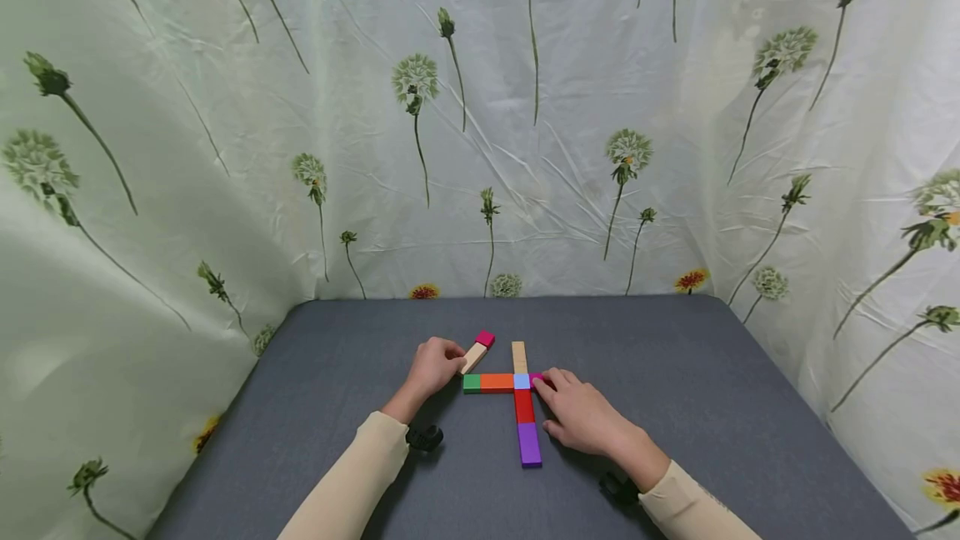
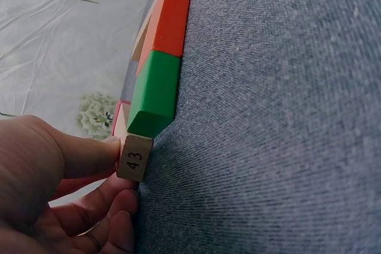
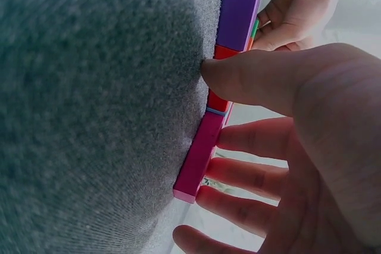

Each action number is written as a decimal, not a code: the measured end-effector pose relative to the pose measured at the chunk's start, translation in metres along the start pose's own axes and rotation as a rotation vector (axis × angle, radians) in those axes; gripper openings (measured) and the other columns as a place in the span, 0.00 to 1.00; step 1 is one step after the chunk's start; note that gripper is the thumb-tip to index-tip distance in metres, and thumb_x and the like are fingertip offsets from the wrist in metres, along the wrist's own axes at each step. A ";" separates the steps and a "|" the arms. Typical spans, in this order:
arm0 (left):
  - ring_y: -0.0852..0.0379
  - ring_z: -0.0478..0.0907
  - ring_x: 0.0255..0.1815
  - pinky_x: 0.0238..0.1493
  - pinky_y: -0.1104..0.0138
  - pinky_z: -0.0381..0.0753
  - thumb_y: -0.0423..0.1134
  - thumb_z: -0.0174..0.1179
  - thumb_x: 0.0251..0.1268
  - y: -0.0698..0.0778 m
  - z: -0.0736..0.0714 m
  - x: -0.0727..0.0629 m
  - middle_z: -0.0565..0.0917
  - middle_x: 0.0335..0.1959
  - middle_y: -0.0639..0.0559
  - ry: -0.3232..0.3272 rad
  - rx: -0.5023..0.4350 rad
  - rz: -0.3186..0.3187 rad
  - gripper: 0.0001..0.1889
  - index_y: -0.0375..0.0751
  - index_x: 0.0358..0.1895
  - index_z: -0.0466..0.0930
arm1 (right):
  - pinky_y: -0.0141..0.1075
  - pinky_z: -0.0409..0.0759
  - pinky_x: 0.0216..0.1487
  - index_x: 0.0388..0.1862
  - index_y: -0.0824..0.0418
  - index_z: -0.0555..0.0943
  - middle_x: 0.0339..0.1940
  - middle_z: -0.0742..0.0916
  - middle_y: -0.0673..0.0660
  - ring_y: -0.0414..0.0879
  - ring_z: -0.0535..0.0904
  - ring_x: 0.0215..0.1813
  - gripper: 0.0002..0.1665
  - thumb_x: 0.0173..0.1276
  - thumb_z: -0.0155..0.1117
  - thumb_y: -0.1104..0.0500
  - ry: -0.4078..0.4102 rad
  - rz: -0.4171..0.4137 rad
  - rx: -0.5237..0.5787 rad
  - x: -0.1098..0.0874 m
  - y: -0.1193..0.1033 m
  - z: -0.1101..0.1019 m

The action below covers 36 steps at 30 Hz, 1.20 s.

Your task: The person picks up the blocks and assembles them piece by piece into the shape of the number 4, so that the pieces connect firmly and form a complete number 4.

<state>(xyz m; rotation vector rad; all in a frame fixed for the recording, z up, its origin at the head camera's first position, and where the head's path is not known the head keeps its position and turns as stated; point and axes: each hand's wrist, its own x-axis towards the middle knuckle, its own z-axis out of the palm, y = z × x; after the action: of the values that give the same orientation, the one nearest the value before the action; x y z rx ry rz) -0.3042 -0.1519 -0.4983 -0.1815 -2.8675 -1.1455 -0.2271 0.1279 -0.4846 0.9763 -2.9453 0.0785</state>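
Note:
In the head view, colored blocks form a cross on the table: green (image 1: 472,383), orange (image 1: 497,383) and light blue (image 1: 522,381) in a row, then magenta (image 1: 536,377) at its right end. Below the light blue block run red (image 1: 524,406) and purple (image 1: 529,445); a plain wooden block (image 1: 519,357) stretches above. My left hand (image 1: 433,367) pinches another plain wooden block (image 2: 134,159), marked 43, beside the green one. A crimson block (image 1: 486,338) sits at its far end. My right hand (image 1: 588,417) touches the magenta block (image 3: 199,153) with fairly straight fingers.
A dark grey cloth-like surface (image 1: 337,340) lies under the blocks. Behind and beside it hangs a pale curtain (image 1: 360,107) printed with dandelions. Black straps with devices (image 1: 424,438) are on both wrists.

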 end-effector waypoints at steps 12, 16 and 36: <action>0.58 0.76 0.30 0.36 0.61 0.78 0.35 0.67 0.66 -0.002 0.001 -0.001 0.85 0.30 0.55 0.004 0.001 0.007 0.04 0.42 0.37 0.90 | 0.52 0.79 0.54 0.72 0.63 0.72 0.64 0.76 0.61 0.56 0.71 0.66 0.39 0.67 0.70 0.48 0.002 -0.002 -0.005 0.000 0.000 0.001; 0.58 0.76 0.29 0.34 0.62 0.77 0.35 0.66 0.66 -0.003 0.001 -0.001 0.85 0.28 0.56 0.001 -0.007 0.001 0.04 0.42 0.37 0.90 | 0.52 0.79 0.54 0.72 0.63 0.72 0.64 0.76 0.61 0.56 0.71 0.66 0.39 0.67 0.70 0.48 -0.002 -0.003 0.002 0.000 -0.001 0.000; 0.55 0.81 0.34 0.32 0.62 0.79 0.37 0.62 0.71 -0.007 -0.002 0.036 0.87 0.39 0.50 0.009 -0.166 -0.087 0.09 0.42 0.46 0.89 | 0.52 0.79 0.54 0.73 0.62 0.72 0.64 0.76 0.61 0.56 0.70 0.66 0.39 0.67 0.70 0.48 -0.012 0.006 0.005 0.001 -0.001 0.000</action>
<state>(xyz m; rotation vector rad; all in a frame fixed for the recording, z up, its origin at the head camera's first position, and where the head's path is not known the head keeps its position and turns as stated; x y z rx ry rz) -0.3411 -0.1556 -0.4983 -0.0577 -2.7977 -1.3967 -0.2275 0.1267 -0.4849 0.9721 -2.9601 0.0807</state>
